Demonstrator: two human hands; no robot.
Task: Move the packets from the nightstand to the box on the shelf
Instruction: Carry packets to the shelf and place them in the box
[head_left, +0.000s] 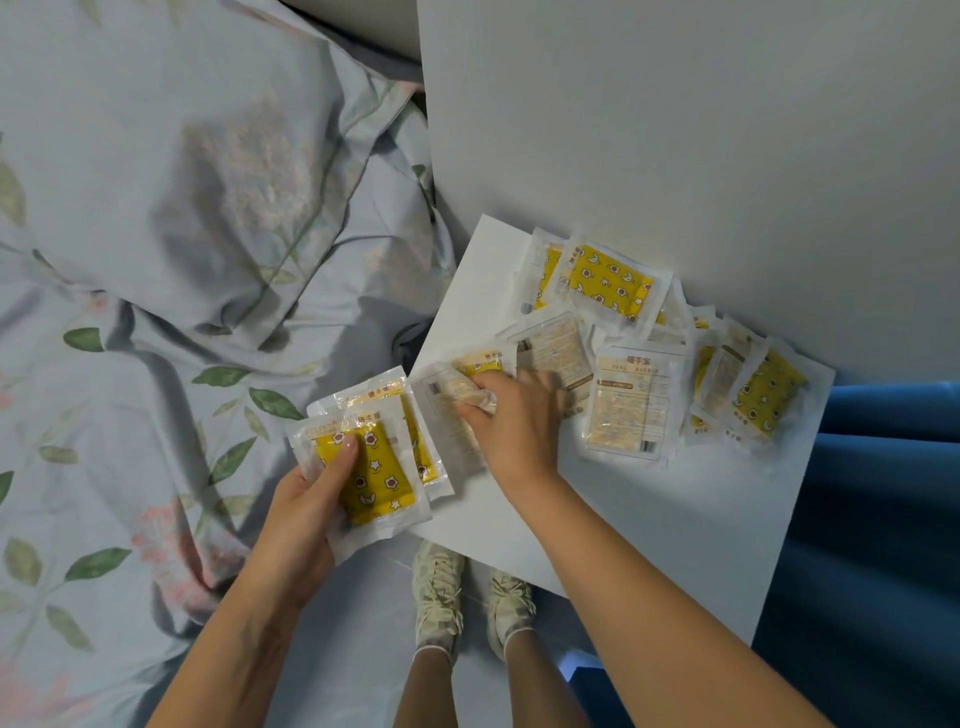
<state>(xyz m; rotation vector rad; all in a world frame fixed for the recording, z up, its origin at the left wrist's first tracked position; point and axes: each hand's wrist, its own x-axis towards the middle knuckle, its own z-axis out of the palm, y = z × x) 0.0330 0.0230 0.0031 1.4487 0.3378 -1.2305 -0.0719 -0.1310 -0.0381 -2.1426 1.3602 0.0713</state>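
Note:
Several clear packets with yellow star-patterned pads lie scattered on the white nightstand (649, 519), most along the wall, such as one packet (613, 283) at the back and another (769, 397) at the right. My left hand (306, 499) holds a small stack of packets (384, 467) off the nightstand's left edge, thumb pressed on the top one. My right hand (511, 421) pinches a packet (467, 387) at the nightstand's left side. The box and shelf are out of view.
A bed with floral grey bedding (156, 312) and a pillow fills the left. A white wall (675, 130) rises behind the nightstand. Blue fabric (883, 519) hangs on the right. My feet in light shoes (467, 597) stand on the floor below.

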